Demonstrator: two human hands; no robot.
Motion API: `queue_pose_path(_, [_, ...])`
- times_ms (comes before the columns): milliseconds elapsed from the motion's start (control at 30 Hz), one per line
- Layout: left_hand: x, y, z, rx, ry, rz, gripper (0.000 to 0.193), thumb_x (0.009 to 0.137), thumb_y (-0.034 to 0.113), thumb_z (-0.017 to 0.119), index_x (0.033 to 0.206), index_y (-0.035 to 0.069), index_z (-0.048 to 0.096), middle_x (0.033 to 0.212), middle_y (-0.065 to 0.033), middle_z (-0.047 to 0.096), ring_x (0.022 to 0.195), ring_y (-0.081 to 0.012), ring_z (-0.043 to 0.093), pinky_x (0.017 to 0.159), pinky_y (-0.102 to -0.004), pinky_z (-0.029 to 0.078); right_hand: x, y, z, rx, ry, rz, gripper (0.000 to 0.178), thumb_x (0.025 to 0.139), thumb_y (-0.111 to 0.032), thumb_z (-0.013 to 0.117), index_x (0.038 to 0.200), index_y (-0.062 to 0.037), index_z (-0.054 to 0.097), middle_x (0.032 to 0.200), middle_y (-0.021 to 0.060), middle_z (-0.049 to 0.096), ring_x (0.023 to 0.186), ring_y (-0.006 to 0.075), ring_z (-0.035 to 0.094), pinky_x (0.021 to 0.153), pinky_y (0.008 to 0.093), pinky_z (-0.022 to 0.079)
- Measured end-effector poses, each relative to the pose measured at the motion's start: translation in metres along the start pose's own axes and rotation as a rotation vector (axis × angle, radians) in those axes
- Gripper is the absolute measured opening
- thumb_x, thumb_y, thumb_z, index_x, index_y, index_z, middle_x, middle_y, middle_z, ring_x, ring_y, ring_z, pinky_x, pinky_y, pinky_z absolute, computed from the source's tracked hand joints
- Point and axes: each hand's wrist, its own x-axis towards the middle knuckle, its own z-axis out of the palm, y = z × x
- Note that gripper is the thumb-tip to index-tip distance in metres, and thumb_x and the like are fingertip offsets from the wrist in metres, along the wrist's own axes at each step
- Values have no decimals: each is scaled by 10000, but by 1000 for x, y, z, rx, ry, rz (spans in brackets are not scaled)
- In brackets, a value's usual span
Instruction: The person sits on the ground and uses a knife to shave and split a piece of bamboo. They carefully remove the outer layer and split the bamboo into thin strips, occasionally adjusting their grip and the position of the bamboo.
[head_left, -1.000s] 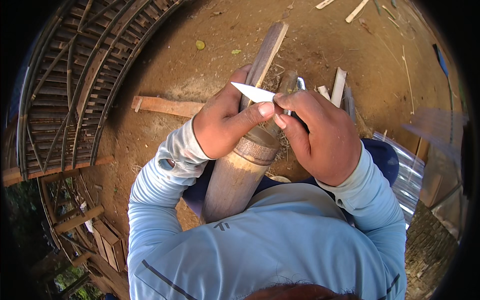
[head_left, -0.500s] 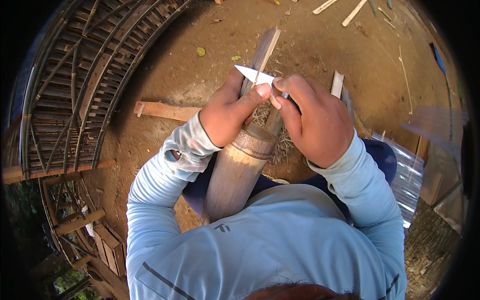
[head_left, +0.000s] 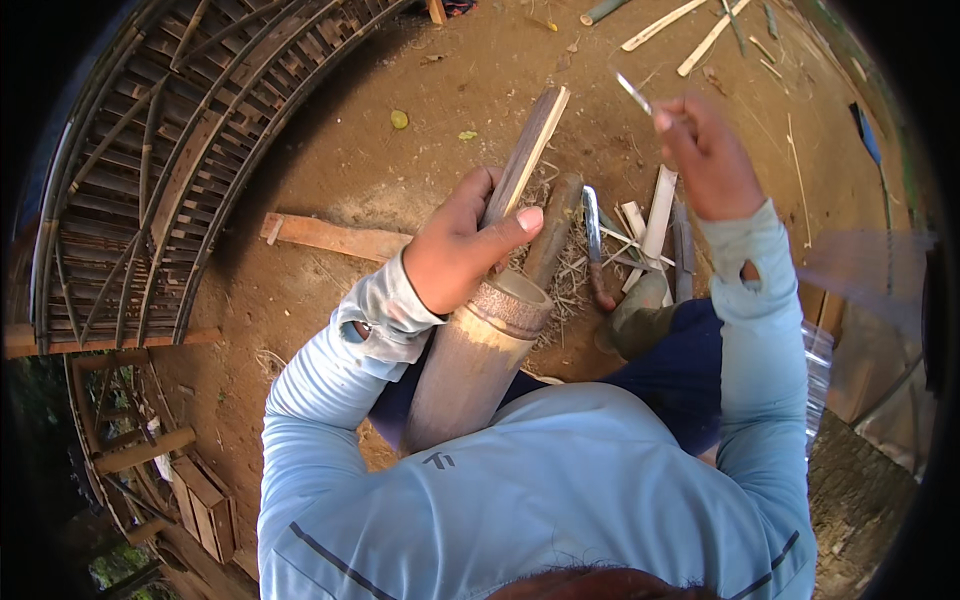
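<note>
My left hand [head_left: 455, 240] is closed around a split bamboo strip [head_left: 525, 145], dark on its face with a pale cut edge, which points up and away. Just below that hand, a thick bamboo section [head_left: 465, 370] leans against my lap, its ringed end facing outward. My right hand [head_left: 710, 160] is raised off to the right, apart from the strip, with a knife [head_left: 634, 94] in its grip. The knife's blade shows as a thin bright streak, slightly blurred.
A round brown stick [head_left: 553, 235] and a curved metal tool [head_left: 592, 225] lie among shavings beyond the bamboo section. Pale bamboo slats [head_left: 655, 225] rest near my boot [head_left: 638, 318]. A flat board [head_left: 335, 236] lies at left, below a slatted bamboo structure [head_left: 190, 140].
My right hand has moved the knife from the strip up and to the right. The left hand still holds the strip in nearly the same place. The curved tool now shows.
</note>
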Motion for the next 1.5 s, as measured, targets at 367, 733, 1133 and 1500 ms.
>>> queue_pose_path(367, [18,-4,-14,-283,-72,-125,602,1047,522,421,1248,-37,523,784,-12,463,596,-101,461,601,-273,468,-98,57,66,560,-216,614,290,1038,-321,553,1217,-94,579,828,-12,552,648,40,444,540,196,361])
queue_pose_path(733, [7,-24,-11,-510,-171,-22,545,1039,444,370,1256,-32,522,769,-12,482,607,-128,508,750,-334,510,-96,-27,56,597,-212,229,292,1083,-264,459,1291,-59,470,940,44,608,693,68,534,594,204,427])
queue_pose_path(1133, [1,-25,-13,-356,-113,22,531,1022,426,485,1281,-37,499,756,-19,507,595,-121,478,733,-330,509,-104,-46,50,639,-212,138,332,1099,-285,383,1268,-8,454,978,109,658,717,101,591,652,250,495])
queue_pose_path(1500, [-15,2,-12,-295,-67,59,465,1037,365,530,1289,-26,514,865,-10,618,645,-51,591,529,-172,441,-106,-50,55,429,-155,-201,286,1057,-249,504,1215,-11,496,1031,91,607,793,137,562,705,299,480])
